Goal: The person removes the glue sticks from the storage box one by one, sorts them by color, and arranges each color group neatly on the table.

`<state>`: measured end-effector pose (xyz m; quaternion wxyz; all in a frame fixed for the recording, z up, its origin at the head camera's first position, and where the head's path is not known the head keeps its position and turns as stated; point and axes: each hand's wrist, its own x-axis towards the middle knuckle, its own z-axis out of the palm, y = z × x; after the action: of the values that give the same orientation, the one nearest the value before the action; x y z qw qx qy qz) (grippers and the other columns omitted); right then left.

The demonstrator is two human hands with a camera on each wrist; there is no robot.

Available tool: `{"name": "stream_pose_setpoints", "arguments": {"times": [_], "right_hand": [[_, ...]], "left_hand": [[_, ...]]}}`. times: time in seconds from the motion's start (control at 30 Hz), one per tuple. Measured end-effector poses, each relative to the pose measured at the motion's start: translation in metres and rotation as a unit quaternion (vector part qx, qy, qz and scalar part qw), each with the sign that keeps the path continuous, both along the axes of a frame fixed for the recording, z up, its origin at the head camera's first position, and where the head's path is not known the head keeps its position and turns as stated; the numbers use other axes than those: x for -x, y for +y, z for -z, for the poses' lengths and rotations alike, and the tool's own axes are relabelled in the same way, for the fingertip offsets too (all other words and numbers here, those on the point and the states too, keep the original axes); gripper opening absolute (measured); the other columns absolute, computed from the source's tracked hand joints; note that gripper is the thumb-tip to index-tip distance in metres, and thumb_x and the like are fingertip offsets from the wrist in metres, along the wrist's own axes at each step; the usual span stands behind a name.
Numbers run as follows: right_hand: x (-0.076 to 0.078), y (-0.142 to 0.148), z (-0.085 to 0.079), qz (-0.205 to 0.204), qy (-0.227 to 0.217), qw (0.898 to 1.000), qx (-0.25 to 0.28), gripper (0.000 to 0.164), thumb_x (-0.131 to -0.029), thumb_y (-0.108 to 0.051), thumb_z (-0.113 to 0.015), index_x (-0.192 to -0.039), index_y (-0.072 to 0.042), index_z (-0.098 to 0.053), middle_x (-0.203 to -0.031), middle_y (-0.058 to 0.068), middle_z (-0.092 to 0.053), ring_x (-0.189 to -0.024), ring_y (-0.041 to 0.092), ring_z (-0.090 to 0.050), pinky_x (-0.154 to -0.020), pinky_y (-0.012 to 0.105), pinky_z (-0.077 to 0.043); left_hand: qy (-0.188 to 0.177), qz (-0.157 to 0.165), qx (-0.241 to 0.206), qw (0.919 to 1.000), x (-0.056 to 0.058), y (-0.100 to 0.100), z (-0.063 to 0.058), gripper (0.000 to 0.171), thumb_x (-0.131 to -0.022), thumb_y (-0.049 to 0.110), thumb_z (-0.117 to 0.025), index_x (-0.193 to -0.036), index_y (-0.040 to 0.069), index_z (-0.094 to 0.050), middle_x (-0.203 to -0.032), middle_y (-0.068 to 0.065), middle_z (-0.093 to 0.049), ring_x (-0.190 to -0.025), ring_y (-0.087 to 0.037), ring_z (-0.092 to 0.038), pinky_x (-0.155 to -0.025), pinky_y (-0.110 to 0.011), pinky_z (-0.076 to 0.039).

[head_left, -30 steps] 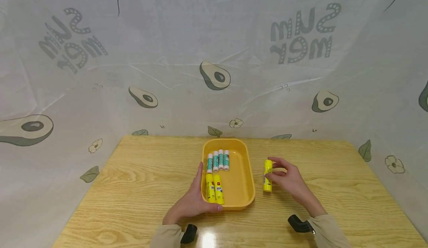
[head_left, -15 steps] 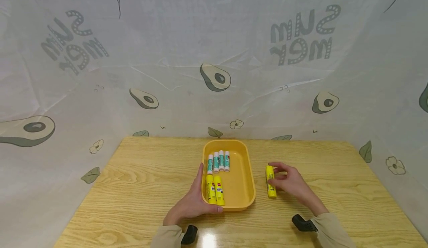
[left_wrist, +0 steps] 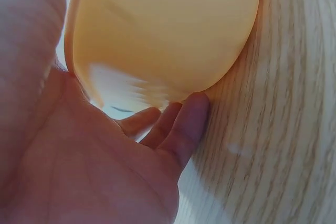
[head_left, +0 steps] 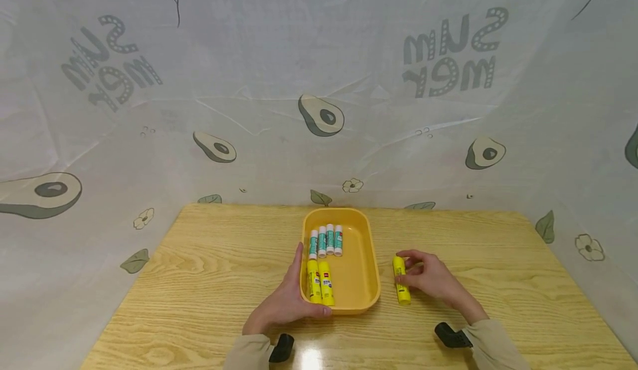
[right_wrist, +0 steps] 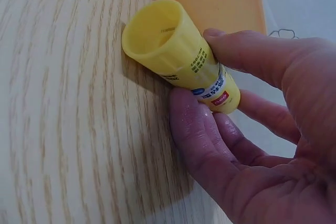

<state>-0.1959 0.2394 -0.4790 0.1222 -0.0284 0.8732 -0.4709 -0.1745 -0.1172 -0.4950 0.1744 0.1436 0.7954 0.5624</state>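
Observation:
In the head view, a yellow-orange plastic tray (head_left: 354, 281) sits on the table, with my left hand (head_left: 285, 303) holding its near left corner. The left fingers (left_wrist: 186, 124) bend against the tray's outer wall in the left wrist view, and the thumb lies along its near side. To the tray's right, my right hand (head_left: 436, 281) pinches a yellow glue stick (head_left: 401, 289) between thumb and fingers. Its hollow end (right_wrist: 155, 30) faces the right wrist camera, low over the table; whether it touches the wood I cannot tell.
Inside the tray's left half lie several white-and-teal glue sticks (head_left: 322, 241) at the back and two yellow glue sticks (head_left: 326, 284) in front. Wooden tabletop (head_left: 224, 259) extends on both sides. A printed white cloth (head_left: 259, 71) hangs behind the table.
My right hand has brought the yellow glue stick nearer to the table's front edge, and the stick has tilted slightly. The left hand and the tray stay in place.

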Motion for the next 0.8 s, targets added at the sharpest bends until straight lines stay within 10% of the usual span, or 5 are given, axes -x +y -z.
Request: {"name": "stream_pose_setpoints", "arguments": {"times": [0.8], "right_hand": [[-0.0039,-0.0009,-0.0016,-0.010,-0.008,1.000,0.008,0.066,-0.088,-0.024,-0.082,-0.142,0.001,-0.054,-0.114,0.017,-0.057,-0.092,0.021,-0.059,-0.070,0.029,-0.059]], "left_hand": [[0.013,0.000,0.022,0.9997,0.0069,0.0016,-0.0015,0.146,-0.071,0.042,-0.093,-0.162,0.032,0.021,-0.173,-0.014,0.006,-0.159,-0.039,-0.003,-0.125,-0.065,-0.010]]}}
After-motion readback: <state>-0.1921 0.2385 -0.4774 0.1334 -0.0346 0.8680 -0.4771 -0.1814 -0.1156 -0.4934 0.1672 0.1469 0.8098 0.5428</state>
